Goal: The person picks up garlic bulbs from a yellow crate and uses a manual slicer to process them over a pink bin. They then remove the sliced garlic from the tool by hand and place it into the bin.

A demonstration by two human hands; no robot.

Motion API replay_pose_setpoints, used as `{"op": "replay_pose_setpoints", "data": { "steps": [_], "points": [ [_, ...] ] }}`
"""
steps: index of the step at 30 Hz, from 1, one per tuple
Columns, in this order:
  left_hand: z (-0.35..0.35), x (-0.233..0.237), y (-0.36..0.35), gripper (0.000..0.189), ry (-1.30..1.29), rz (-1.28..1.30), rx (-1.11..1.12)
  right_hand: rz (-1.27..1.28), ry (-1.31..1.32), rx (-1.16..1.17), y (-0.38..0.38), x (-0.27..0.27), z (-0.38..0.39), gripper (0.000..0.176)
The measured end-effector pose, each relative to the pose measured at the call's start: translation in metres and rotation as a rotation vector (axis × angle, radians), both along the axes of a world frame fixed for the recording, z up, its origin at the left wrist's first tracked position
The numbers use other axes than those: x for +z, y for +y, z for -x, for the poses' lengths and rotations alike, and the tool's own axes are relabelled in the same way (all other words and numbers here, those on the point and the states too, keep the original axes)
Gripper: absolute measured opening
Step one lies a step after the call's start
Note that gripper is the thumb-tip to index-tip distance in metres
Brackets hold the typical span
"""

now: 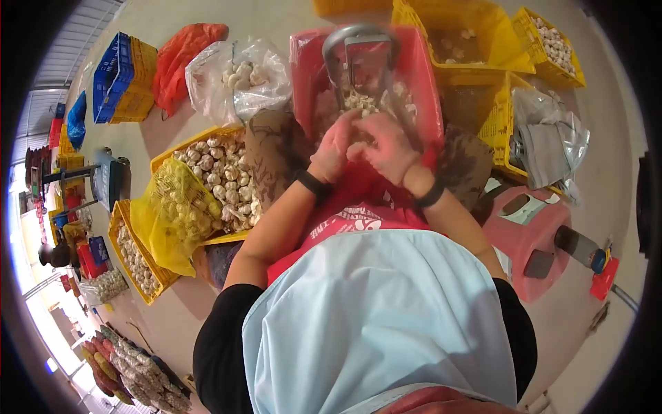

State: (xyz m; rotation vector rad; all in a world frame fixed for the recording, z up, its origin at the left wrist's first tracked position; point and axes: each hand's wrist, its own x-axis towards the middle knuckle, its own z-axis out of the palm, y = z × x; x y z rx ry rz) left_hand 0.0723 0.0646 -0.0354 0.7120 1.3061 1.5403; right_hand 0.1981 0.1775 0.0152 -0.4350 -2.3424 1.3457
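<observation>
My left hand (334, 148) and my right hand (389, 148), both in thin pale gloves, meet close together over the near part of a red plastic tub (303, 58). The fingers of each are curled in and closed. Whatever lies between them is hidden and slightly blurred. Just beyond the fingertips, loose garlic cloves and skins (363, 103) lie in the tub. A grey metal frame with a rounded top (360, 32) stands at the tub's far side. The tub sits between my knees.
To the left, a yellow crate of garlic bulbs (231, 172) carries a yellow net bag of garlic (176, 214). A clear bag (207, 76) lies beyond it. Yellow crates (507, 31) stand at the far right, and a pink plastic container (514, 238) is nearer on the right.
</observation>
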Motion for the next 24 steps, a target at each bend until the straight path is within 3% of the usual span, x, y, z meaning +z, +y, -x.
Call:
{"op": "replay_pose_setpoints", "data": {
  "steps": [2,3,5,7,9,10,12,13,15,18,20,21,23,24],
  "points": [
    [-0.004,-0.012,0.002,0.057,0.041,-0.01,0.097,0.177,-0.11,0.099,0.007,-0.008,0.008,0.024],
    [-0.006,-0.008,0.002,0.053,0.112,-0.046,0.122,0.248,-0.052,0.037,0.002,-0.007,0.009,0.01],
    [-0.016,0.022,-0.003,0.049,-0.056,0.009,0.159,0.056,0.071,-0.039,-0.004,-0.012,0.01,0.009],
    [-0.019,0.02,-0.006,0.048,-0.059,0.011,0.149,-0.191,0.208,-0.119,-0.007,-0.02,0.013,0.003],
    [-0.018,-0.001,-0.013,0.049,0.107,-0.027,0.099,0.249,0.124,-0.198,-0.02,-0.019,0.013,0.004],
    [-0.015,-0.003,-0.014,0.047,0.415,-0.075,0.142,0.472,0.077,-0.235,-0.026,-0.017,0.012,0.006],
    [-0.008,-0.006,-0.012,0.043,1.029,-0.178,0.221,0.916,0.296,-0.231,-0.03,-0.021,0.008,0.008],
    [-0.006,-0.004,-0.016,0.032,0.939,-0.174,0.233,1.134,0.406,-0.222,-0.029,-0.022,0.007,0.01],
    [0.005,-0.023,-0.025,0.028,0.337,0.018,0.188,0.757,0.26,-0.262,-0.014,-0.024,0.001,0.018],
    [0.005,-0.013,-0.025,0.03,0.112,0.086,0.146,0.155,0.128,-0.232,-0.003,-0.026,-0.006,0.034],
    [0.0,-0.006,-0.023,0.035,0.411,0.006,0.142,-0.291,0.139,-0.086,-0.005,-0.028,-0.006,0.048],
    [-0.003,-0.004,-0.021,0.038,0.602,-0.057,0.178,-0.122,0.061,0.039,-0.008,-0.033,-0.005,0.067],
    [-0.01,-0.002,-0.016,0.046,1.144,-0.32,0.319,-0.174,0.016,0.045,-0.022,-0.039,0.001,0.068],
    [-0.01,-0.003,-0.016,0.047,1.084,-0.175,0.268,-0.201,-0.002,0.051,-0.027,-0.039,0.004,0.068]
  ]
}}
